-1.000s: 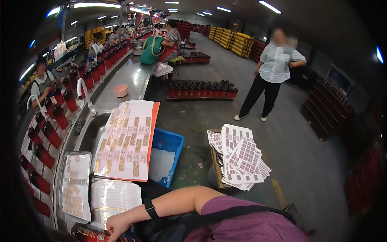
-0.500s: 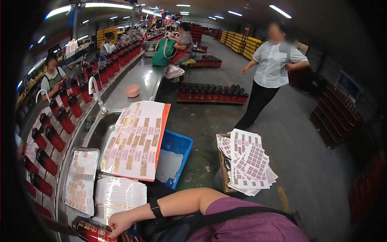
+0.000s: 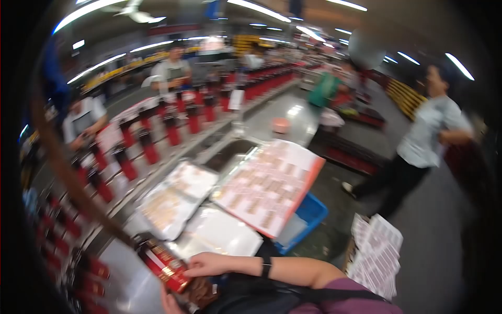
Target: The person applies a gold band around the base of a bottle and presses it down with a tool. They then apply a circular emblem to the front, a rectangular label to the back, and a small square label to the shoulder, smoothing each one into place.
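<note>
A red bottle (image 3: 166,264) with a dark cap and gold lettering lies tilted at the lower middle of the head view. My left hand (image 3: 170,302) supports it from below, mostly cut off by the frame's bottom. Against the bottle's lower end rest the curled fingers of my right hand (image 3: 205,264); a black band circles that wrist. Just beyond my hands lie a pale sheet (image 3: 222,233) and a tray of gold label pieces (image 3: 175,196). Farther out is a large sheet of gold and pink labels (image 3: 269,186) on an orange backing. Motion blurs the view.
Rows of red bottles (image 3: 170,128) line the conveyor at left, with people behind it. A blue bin (image 3: 308,214) stands below the counter's edge. Printed sheets (image 3: 376,256) are stacked at right. A person (image 3: 431,136) walks in the aisle. A pink bowl (image 3: 281,125) sits on the counter.
My view has swung left, so the counter, the sheets and my hands appear farther right. More of the bottle and my left hand's fingers show. The bottle stays at my hands.
</note>
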